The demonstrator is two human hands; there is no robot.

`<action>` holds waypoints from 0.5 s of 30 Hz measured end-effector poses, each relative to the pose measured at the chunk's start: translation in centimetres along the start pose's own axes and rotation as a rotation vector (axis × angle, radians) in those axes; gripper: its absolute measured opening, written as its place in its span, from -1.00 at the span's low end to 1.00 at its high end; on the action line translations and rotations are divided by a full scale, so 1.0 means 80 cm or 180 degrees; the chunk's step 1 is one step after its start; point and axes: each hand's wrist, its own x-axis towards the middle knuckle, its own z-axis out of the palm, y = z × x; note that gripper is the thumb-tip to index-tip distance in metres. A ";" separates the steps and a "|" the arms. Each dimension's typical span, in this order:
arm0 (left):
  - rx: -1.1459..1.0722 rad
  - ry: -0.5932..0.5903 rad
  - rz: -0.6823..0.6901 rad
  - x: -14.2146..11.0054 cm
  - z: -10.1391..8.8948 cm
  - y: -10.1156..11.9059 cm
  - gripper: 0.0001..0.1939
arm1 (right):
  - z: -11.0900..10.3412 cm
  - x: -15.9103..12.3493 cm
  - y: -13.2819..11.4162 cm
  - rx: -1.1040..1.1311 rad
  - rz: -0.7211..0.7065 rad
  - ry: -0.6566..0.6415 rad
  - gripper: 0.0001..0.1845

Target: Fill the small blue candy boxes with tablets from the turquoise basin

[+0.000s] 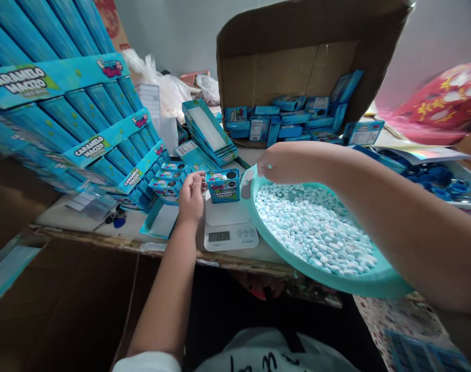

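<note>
A small blue candy box [223, 187] stands upright on a white kitchen scale [230, 230] with its display lit. At the box's left side is my left hand [192, 195], its fingers stretched loosely and the tips at the box's edge. Right of the scale, a turquoise basin [282, 253] holds many pale blue and white candies [316, 227]. My right hand [273, 161] is over the basin's near-left rim, wrist bent, fingers curled down. A tiny pale blue spot shows at its fingers; what they hold is mostly hidden.
Display trays [84, 77] of blue boxes stack high on the left. Several filled boxes [168, 182] stand beside my left hand. Behind are flat trays [208, 132] and an open carton [254, 77] of boxes. Keys [117, 217] lie near the table's front edge.
</note>
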 end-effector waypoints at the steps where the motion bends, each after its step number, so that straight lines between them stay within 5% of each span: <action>1: 0.0006 0.0014 -0.0003 0.000 0.000 0.000 -0.43 | 0.001 0.000 -0.002 0.0069 0.0045 -0.0079 -0.77; 6: 0.0122 0.0043 0.0025 -0.003 0.001 0.001 -0.47 | 0.019 0.009 -0.034 0.0444 -0.0815 0.0871 -0.53; 10: 0.0208 -0.0021 -0.0017 -0.003 -0.001 0.000 -0.49 | 0.035 0.018 -0.055 -0.0301 -0.1143 0.0697 -0.55; 15: 0.0225 0.0050 0.0029 -0.004 -0.002 0.004 -0.49 | 0.020 0.013 -0.047 -0.0443 -0.0800 0.0611 -0.75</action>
